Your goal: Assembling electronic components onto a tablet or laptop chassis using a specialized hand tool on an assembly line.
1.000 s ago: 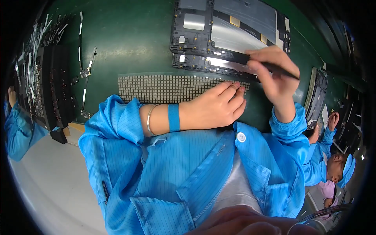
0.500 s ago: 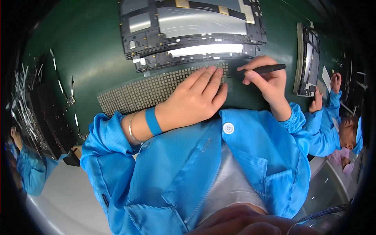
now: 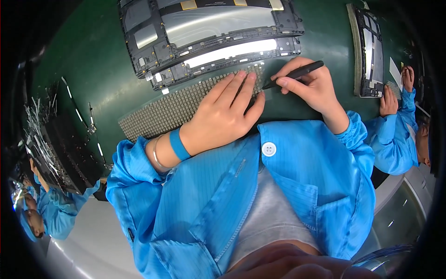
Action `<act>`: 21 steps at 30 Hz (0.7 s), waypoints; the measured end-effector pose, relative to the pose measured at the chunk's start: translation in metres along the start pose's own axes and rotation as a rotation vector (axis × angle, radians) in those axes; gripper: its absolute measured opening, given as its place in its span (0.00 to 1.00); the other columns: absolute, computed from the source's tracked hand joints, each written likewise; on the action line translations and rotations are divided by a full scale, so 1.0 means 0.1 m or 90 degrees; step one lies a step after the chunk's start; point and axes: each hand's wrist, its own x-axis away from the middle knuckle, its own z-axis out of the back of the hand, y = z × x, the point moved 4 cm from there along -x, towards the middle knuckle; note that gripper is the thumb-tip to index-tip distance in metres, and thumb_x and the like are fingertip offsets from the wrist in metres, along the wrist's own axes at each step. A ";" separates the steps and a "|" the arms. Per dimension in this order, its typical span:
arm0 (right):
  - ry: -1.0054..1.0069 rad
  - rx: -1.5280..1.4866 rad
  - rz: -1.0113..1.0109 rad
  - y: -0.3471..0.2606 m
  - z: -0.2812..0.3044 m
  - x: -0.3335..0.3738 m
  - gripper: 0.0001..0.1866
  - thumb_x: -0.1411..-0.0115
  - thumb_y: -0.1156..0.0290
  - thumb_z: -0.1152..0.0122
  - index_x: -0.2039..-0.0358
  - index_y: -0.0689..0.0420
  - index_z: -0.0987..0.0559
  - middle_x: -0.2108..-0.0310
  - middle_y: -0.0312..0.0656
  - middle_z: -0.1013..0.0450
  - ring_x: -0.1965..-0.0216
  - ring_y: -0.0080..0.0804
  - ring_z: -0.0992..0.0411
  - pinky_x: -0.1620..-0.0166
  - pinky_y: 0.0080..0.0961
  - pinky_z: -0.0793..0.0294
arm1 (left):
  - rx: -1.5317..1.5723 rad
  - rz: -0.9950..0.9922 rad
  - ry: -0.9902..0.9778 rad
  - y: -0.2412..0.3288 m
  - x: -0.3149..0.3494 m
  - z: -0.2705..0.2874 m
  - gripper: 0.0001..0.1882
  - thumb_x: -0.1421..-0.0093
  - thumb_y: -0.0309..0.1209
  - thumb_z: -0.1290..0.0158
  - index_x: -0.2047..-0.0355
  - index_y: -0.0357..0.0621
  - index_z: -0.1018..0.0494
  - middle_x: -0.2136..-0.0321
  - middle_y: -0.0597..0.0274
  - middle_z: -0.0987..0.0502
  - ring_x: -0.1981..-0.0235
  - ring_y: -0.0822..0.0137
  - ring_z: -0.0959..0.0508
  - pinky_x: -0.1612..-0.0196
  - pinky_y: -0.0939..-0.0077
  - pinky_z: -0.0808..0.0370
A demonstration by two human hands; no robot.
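Observation:
My left hand [image 3: 227, 114] lies flat, fingers together, on a long grey sheet of small square pads [image 3: 162, 111] on the green mat. My right hand [image 3: 309, 88] pinches a thin black tool [image 3: 293, 74], its tip pointing down-left at the sheet's right end, close to my left fingertips. Just beyond both hands lies a large black frame with a silver panel [image 3: 209, 35], open side up. A blue band sits on my left wrist [image 3: 175, 144].
A second black frame [image 3: 369, 53] lies at the right, where another person's hands [image 3: 395, 93] in blue sleeves work. Dark trays with small parts [image 3: 60, 144] stand at the left, near another blue-sleeved person. The green mat [image 3: 93, 69] covers the bench.
The view has shifted so the frame and sheet sit higher and more central. My right hand with the tool has come down from the frame's edge to the sheet's right end.

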 end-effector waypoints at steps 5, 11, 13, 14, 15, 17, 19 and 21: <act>-0.043 0.002 -0.003 0.00 0.02 -0.05 0.06 0.45 0.79 0.35 0.67 0.66 0.21 0.69 0.40 0.25 0.72 0.25 0.25 0.68 0.18 0.25 | -0.025 -0.007 -0.011 0.01 0.01 0.00 0.15 0.49 0.32 0.48 0.60 0.48 0.22 0.52 0.48 0.24 0.51 0.54 0.23 0.47 0.64 0.25; -0.026 -0.004 0.043 0.01 0.03 0.02 0.06 0.45 0.81 0.36 0.66 0.67 0.22 0.66 0.49 0.24 0.71 0.25 0.27 0.67 0.18 0.26 | 0.009 -0.014 0.022 0.01 0.01 -0.03 0.14 0.47 0.32 0.50 0.60 0.45 0.25 0.54 0.38 0.25 0.53 0.46 0.23 0.47 0.57 0.26; -0.023 -0.006 0.046 0.02 0.03 0.02 0.06 0.45 0.82 0.36 0.66 0.67 0.22 0.66 0.50 0.24 0.71 0.26 0.27 0.67 0.18 0.26 | 0.006 -0.013 0.019 0.01 0.02 -0.04 0.14 0.47 0.32 0.50 0.60 0.46 0.25 0.54 0.37 0.25 0.53 0.46 0.23 0.47 0.57 0.26; -0.020 -0.024 0.053 0.01 0.04 0.02 0.06 0.45 0.81 0.35 0.66 0.67 0.22 0.66 0.47 0.24 0.71 0.25 0.26 0.67 0.18 0.26 | 0.000 -0.014 0.017 0.01 0.02 -0.04 0.14 0.47 0.33 0.50 0.60 0.46 0.25 0.54 0.37 0.25 0.53 0.46 0.23 0.47 0.57 0.26; -0.021 -0.042 0.061 0.01 0.05 0.00 0.07 0.46 0.81 0.34 0.66 0.66 0.21 0.67 0.45 0.23 0.72 0.24 0.26 0.67 0.18 0.25 | -0.003 -0.009 0.018 0.01 0.03 -0.03 0.14 0.47 0.33 0.50 0.60 0.46 0.25 0.54 0.37 0.25 0.53 0.46 0.23 0.47 0.57 0.26; -0.010 -0.069 0.070 -0.04 0.06 0.01 0.06 0.45 0.81 0.35 0.66 0.67 0.22 0.67 0.46 0.23 0.72 0.24 0.26 0.67 0.19 0.25 | -0.023 0.006 0.019 0.01 0.04 -0.03 0.16 0.50 0.34 0.48 0.60 0.53 0.23 0.52 0.43 0.25 0.51 0.51 0.23 0.47 0.60 0.25; -0.003 -0.092 0.084 -0.14 0.05 -0.05 0.06 0.45 0.82 0.36 0.66 0.67 0.22 0.67 0.47 0.23 0.72 0.24 0.26 0.67 0.19 0.25 | -0.029 0.005 0.023 0.03 0.04 -0.03 0.16 0.50 0.33 0.48 0.60 0.51 0.23 0.53 0.42 0.25 0.51 0.50 0.23 0.47 0.60 0.25; 0.005 -0.124 0.145 -0.40 0.05 -0.15 0.06 0.44 0.82 0.37 0.65 0.67 0.23 0.67 0.48 0.23 0.72 0.24 0.26 0.68 0.19 0.25 | -0.037 0.007 0.027 0.03 0.03 -0.01 0.15 0.50 0.33 0.49 0.60 0.50 0.23 0.53 0.41 0.25 0.51 0.48 0.23 0.47 0.59 0.25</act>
